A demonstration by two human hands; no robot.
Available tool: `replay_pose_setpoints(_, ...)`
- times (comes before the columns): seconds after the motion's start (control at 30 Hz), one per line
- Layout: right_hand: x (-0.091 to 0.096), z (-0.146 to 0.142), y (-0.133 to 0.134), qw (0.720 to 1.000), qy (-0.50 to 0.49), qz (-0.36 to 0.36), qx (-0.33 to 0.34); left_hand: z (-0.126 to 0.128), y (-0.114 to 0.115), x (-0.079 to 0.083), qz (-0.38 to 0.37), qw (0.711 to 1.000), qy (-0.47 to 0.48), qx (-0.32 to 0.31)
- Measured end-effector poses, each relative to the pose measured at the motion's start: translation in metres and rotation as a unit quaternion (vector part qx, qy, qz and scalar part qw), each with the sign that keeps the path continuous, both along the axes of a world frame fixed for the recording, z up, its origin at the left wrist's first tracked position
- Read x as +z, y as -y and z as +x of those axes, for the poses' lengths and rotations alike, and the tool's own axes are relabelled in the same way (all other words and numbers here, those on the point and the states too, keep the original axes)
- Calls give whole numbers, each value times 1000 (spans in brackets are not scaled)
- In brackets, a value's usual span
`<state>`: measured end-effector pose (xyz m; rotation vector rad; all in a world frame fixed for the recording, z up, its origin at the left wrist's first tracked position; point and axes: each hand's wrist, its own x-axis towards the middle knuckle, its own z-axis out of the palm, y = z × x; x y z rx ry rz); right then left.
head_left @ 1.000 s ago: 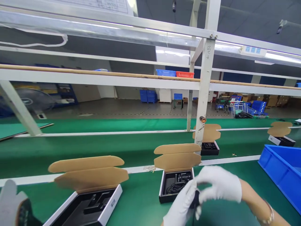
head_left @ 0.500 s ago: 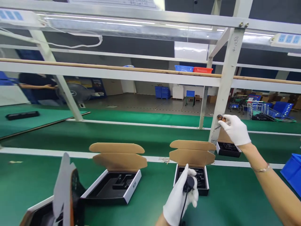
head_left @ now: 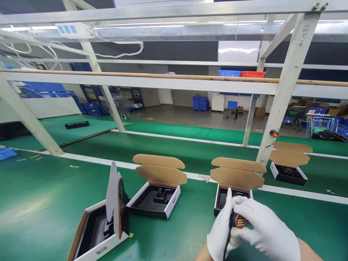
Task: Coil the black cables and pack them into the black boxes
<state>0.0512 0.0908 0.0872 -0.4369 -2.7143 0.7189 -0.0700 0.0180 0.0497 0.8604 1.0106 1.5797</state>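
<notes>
Low at the right of centre, my gloved left hand (head_left: pixel 219 230) is closed around a small round black device with a cable (head_left: pixel 227 242) hanging from it. Against the device is a round black disc with an orange striped mark (head_left: pixel 240 221). My gloved right hand (head_left: pixel 268 228) pinches this disc at its edge, the two hands close together. Just behind them stands an open white-sided box (head_left: pixel 216 203) with a black insert, its brown lid raised; the hands partly hide it. A similar black-and-orange disc (head_left: pixel 274 133) sits on the white post above.
More open boxes stand on the green bench: one in the middle (head_left: pixel 174 203), one at lower left (head_left: pixel 100 250) with its lid upright, one beyond the rail at right (head_left: pixel 289 180). A white post (head_left: pixel 290 76) rises at right. A blue tray (head_left: pixel 7 153) lies far left.
My right hand has come down from the post to my left hand, bringing a disc with the orange mark. One disc stays on the post. The view has swung left.
</notes>
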Motion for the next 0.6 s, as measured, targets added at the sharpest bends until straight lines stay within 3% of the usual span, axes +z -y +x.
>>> replay_pose_setpoints(0.07, -1, -3, -1, 1000, 23, 17, -7, 1, 1, -9, 8, 998, -58, 35)
replay_pose_setpoints(0.17, -8, -12, -3, 991, 78, 106, -35, 4, 4, -24, -36, 984, -153, 88)
replay_pose_setpoints(0.27, -11, -20, -5, 985, 64, 157, -31, -10, 14, -26, -47, 954, -267, 124)
replay_pose_setpoints(0.33, -10, -18, -7, 991, 11, 131, -19, -42, 23, -25, -62, 895, -383, 222)
replay_pose_setpoints(0.37, -8, -16, -9, 993, -16, 112, -17, -64, 28, -27, -92, 837, -457, 286)
replay_pose_setpoints(0.4, -6, -12, -10, 994, -38, 98, -20, -87, 34, -31, -162, 751, -531, 357)
replay_pose_setpoints(0.43, -5, -9, -11, 994, -57, 91, -25, -110, 39, -37, -230, 675, -594, 372)
replay_pose_setpoints(0.47, -4, -5, -12, 993, -74, 91, -27, -130, 44, -45, -271, 629, -657, 315)
replay_pose_setpoints(0.53, -4, 1, -13, 989, -105, 103, -26, -158, 50, -61, -295, 611, -678, 284)
replay_pose_setpoints(0.6, -5, 2, -11, 984, -134, 115, -29, -162, 49, -74, -290, 620, -681, 259)
